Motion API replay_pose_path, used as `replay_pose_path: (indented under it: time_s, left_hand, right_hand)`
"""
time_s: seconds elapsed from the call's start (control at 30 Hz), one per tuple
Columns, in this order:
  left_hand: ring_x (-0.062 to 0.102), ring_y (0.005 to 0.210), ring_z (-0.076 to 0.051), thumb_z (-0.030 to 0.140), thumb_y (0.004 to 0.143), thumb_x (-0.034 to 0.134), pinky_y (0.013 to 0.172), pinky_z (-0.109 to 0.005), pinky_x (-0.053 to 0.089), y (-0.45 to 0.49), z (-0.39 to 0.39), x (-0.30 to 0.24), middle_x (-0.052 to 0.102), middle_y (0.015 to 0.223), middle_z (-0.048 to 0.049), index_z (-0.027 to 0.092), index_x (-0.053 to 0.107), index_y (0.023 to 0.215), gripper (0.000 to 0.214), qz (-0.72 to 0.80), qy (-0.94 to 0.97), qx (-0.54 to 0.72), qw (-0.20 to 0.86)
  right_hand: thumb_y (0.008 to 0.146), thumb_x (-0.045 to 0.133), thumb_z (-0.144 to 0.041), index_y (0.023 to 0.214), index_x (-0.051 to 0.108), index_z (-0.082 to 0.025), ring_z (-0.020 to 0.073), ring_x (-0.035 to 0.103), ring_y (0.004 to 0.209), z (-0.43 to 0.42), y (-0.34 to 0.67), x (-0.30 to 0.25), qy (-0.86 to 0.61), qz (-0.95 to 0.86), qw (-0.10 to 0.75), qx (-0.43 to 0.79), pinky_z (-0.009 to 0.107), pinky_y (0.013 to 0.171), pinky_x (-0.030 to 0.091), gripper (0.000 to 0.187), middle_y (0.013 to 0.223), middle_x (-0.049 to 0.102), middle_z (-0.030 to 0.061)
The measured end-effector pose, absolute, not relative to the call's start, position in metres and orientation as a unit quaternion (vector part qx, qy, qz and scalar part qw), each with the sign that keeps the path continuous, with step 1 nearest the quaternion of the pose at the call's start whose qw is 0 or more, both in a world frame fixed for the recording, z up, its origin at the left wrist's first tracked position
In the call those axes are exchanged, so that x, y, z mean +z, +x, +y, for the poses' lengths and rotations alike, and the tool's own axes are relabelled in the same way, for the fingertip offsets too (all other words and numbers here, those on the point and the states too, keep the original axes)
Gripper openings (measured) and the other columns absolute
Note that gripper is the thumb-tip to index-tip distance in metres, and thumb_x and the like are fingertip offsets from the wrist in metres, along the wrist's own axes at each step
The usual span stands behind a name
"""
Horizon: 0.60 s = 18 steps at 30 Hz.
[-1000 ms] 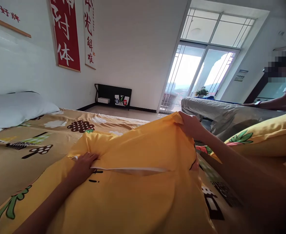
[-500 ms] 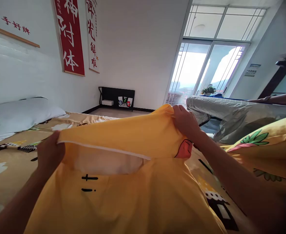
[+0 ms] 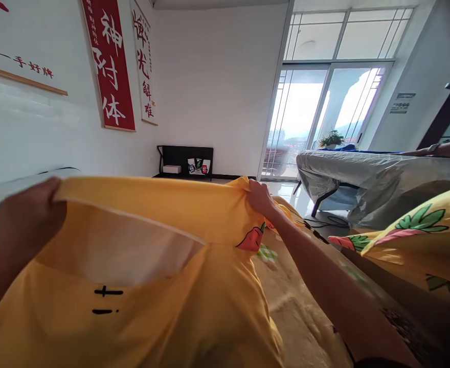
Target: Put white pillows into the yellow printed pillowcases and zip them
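A yellow pillowcase [image 3: 179, 306] with a white pillow [image 3: 121, 253] showing through its open slit is raised in front of me over the bed. My left hand [image 3: 27, 220] is closed on the case's top left corner. My right hand [image 3: 261, 198] pinches the top right corner, just above a red carrot print. Between the two hands the upper edge is pulled taut.
A patterned beige sheet [image 3: 309, 312] covers the bed below. A yellow printed pillow [image 3: 420, 240] lies at the right. Beyond it stands a table under a silver cover [image 3: 374, 179], with another person's arm [image 3: 445, 149] on it. Red banners [image 3: 112, 66] hang on the left wall.
Both hands have lifted the pillowcase higher and drawn its top edge wider; my left hand went from lying on the fabric to gripping the corner. The view tilted up.
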<state>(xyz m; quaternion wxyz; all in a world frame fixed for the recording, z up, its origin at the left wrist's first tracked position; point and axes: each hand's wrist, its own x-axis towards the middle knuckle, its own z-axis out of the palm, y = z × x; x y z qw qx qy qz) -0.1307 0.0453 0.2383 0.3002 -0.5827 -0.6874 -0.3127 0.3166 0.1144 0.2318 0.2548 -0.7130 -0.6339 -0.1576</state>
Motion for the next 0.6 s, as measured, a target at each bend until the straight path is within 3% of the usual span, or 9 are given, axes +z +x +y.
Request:
replay_pose_path:
  time_s: [0.13,0.27,0.4,0.47,0.53,0.6]
  left_hand:
    - [0.058,0.070,-0.020,0.022,0.079,0.036,0.060,-0.026,0.037,-0.169,0.056,0.153,0.066,0.079,-0.0058,0.019,0.054,0.082,0.018,-0.527,-0.682,-0.244,0.444]
    - [0.066,0.074,-0.024,0.013,0.079,0.039,0.071,-0.034,0.047,-0.195,0.068,0.097,0.072,0.079,-0.0053,0.022,0.055,0.082,0.019,-0.430,-0.739,-0.230,0.465]
    - [0.068,0.078,-0.027,0.016,0.082,0.041,0.071,-0.037,0.051,-0.210,0.076,0.075,0.073,0.082,-0.0057,0.022,0.059,0.083,0.019,-0.421,-0.761,-0.232,0.435]
    - [0.069,0.080,-0.027,0.021,0.084,0.042,0.071,-0.038,0.052,-0.219,0.082,0.066,0.074,0.085,-0.0053,0.023,0.062,0.084,0.020,-0.437,-0.766,-0.237,0.408]
    - [0.070,0.079,-0.026,0.025,0.083,0.044,0.069,-0.037,0.053,-0.227,0.088,0.058,0.075,0.088,-0.0042,0.024,0.064,0.084,0.020,-0.444,-0.770,-0.233,0.394]
    - [0.070,0.079,-0.025,0.026,0.083,0.046,0.068,-0.035,0.053,-0.229,0.092,0.052,0.075,0.090,-0.0042,0.023,0.066,0.085,0.021,-0.450,-0.771,-0.223,0.390]
  right_hand:
    - [0.082,0.040,-0.014,0.100,0.061,-0.019,0.0252,0.059,0.082,0.125,0.320,0.218,-0.722,-0.632,0.235,-0.158,0.031,0.064,0.037,0.028,0.093,0.065,0.0116]
    - [0.084,0.042,-0.012,0.100,0.061,-0.020,0.0244,0.060,0.088,0.141,0.316,0.211,-0.710,-0.647,0.222,-0.165,0.031,0.070,0.038,0.026,0.096,0.066,0.0106]
    - [0.085,0.043,-0.012,0.106,0.060,-0.016,0.0260,0.060,0.091,0.147,0.311,0.204,-0.695,-0.662,0.216,-0.180,0.033,0.077,0.040,0.027,0.095,0.067,0.0124]
    - [0.088,0.041,-0.013,0.121,0.054,-0.011,0.0303,0.055,0.105,0.137,0.304,0.199,-0.674,-0.672,0.227,-0.207,0.039,0.087,0.040,0.035,0.114,0.063,0.0189]
    - [0.091,0.038,-0.016,0.135,0.042,-0.007,0.0348,0.045,0.120,0.117,0.290,0.191,-0.634,-0.698,0.235,-0.237,0.044,0.096,0.035,0.045,0.138,0.046,0.0242]
    - [0.092,0.037,-0.019,0.139,0.039,-0.011,0.0336,0.039,0.127,0.089,0.269,0.175,-0.573,-0.749,0.221,-0.249,0.045,0.102,0.031,0.048,0.147,0.038,0.0201]
